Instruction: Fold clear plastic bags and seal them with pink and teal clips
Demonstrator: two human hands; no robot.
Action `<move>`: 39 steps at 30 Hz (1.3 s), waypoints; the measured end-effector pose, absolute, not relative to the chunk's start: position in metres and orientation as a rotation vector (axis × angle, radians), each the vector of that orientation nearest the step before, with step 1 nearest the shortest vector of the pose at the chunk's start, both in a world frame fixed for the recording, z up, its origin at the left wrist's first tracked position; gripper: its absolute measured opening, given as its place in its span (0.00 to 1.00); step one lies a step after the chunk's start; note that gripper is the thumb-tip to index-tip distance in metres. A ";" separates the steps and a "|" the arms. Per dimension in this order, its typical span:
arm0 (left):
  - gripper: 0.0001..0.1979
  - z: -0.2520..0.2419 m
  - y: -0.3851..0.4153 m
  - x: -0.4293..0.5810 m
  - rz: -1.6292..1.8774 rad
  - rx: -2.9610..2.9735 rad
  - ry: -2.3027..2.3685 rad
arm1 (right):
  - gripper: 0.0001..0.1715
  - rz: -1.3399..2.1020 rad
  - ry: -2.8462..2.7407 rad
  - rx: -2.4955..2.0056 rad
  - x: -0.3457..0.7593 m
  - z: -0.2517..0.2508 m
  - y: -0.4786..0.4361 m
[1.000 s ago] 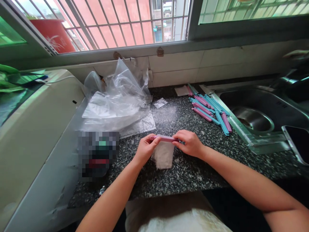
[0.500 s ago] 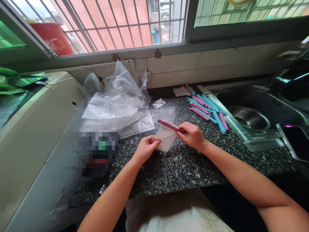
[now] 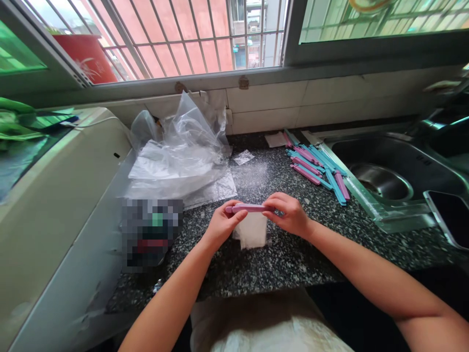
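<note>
Pinched at opposite ends by left hand [image 3: 223, 224] and right hand [image 3: 290, 215], a pink bag-sealing clip [image 3: 250, 208] tops a white packet [image 3: 253, 231].

The pink clip [image 3: 248, 208] looks smooth plastic, the sink [image 3: 390, 149] glossy metal.

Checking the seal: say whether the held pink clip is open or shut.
Apparently shut: the pink sealing clip shows as one bar along the top of the small bag.
</note>
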State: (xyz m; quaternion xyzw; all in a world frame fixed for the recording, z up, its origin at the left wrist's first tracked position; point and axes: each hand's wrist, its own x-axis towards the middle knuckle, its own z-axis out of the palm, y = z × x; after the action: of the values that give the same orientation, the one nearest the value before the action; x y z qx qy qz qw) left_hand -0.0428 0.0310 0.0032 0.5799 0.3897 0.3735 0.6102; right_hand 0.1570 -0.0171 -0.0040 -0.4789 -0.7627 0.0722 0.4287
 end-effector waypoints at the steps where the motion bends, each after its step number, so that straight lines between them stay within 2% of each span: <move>1: 0.15 0.002 0.031 -0.043 0.897 1.329 0.912 | 0.06 0.244 -1.865 -1.218 0.154 -0.004 -0.018; 5: 0.14 -0.005 0.034 -0.043 1.065 1.179 0.900 | 0.15 0.644 -1.659 -1.364 0.147 -0.008 -0.018; 8: 0.15 -0.007 0.036 -0.043 1.098 1.083 0.856 | 0.08 0.883 -1.649 -1.375 0.140 -0.016 -0.018; 11: 0.15 -0.007 0.037 -0.042 1.070 1.021 0.841 | 0.07 0.917 -1.682 -1.373 0.135 -0.024 -0.018; 18: 0.16 -0.009 0.038 -0.041 1.038 0.994 0.859 | 0.04 0.630 -1.773 -1.404 0.142 -0.022 -0.019; 22: 0.17 -0.012 0.037 -0.042 0.982 1.008 0.896 | 0.15 0.192 -1.758 -1.436 0.149 -0.015 -0.020; 24: 0.16 -0.013 0.037 -0.042 0.945 1.037 0.893 | 0.17 -0.001 -1.836 -1.404 0.150 -0.014 -0.021; 27: 0.15 -0.016 0.036 -0.043 0.932 1.085 0.888 | 0.11 -0.196 -1.976 -1.376 0.148 -0.015 -0.022; 39: 0.15 -0.014 0.032 -0.042 0.886 1.114 0.916 | 0.12 -0.416 -2.113 -1.393 0.147 -0.012 -0.025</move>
State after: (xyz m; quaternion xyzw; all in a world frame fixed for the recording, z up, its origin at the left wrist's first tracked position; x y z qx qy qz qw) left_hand -0.0416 0.0321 -0.0143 0.4928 0.4054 0.3921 0.6627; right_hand 0.1469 -0.0247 -0.0116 -0.5208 -0.7897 -0.1555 0.2845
